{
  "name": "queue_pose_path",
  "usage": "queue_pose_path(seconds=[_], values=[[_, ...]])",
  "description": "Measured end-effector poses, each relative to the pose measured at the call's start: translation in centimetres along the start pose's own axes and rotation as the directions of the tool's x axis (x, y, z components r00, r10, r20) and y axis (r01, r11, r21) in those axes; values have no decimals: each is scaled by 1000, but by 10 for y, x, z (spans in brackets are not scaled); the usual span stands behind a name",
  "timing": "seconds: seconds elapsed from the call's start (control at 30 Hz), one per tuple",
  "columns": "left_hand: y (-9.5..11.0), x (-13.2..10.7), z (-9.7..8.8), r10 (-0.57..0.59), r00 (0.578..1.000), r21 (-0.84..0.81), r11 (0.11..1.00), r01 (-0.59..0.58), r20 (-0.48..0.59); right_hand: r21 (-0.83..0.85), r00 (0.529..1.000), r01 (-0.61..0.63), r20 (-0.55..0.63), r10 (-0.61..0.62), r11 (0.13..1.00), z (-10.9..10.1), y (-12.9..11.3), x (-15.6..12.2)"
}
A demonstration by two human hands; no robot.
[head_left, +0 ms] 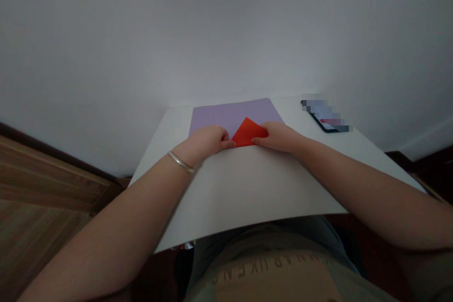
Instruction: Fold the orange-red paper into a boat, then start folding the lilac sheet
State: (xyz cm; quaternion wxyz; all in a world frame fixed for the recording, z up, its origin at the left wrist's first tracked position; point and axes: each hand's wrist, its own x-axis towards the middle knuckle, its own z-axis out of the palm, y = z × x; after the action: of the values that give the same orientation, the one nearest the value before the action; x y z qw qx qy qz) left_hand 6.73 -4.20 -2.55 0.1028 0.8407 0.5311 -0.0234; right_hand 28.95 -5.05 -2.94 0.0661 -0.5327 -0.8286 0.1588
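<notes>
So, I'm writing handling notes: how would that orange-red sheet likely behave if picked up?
The orange-red sheet looks thin, so it is probably very light. Its straight edges and pointed top, standing out without drooping, suggest paper stiff enough to keep its shape, though likely to crease if squeezed. Being flat, it would probably slide rather than roll.

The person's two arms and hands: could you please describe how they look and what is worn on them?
Both forearms are bare, with no sleeve over them. The left hand and right hand wear no gloves. A narrow, silver-coloured bangle circles the left wrist; none shows on the right.
</notes>
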Motion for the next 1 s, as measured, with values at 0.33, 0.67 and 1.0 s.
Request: queue_pose_path(seconds=[0.33,0.67,1.0], values=[[3,0,-1,29,999,15,999,-30,46,18,1000,-7,1,7,1000,1,3,2],[0,-1,2,57,998,-53,997,-58,-7,23,1000,-14,20,14,1000,0,3,2],[-15,0,-5,102,987,-282,957,-62,128,-6,1000,-2,8,2,1000,4,10,1]])
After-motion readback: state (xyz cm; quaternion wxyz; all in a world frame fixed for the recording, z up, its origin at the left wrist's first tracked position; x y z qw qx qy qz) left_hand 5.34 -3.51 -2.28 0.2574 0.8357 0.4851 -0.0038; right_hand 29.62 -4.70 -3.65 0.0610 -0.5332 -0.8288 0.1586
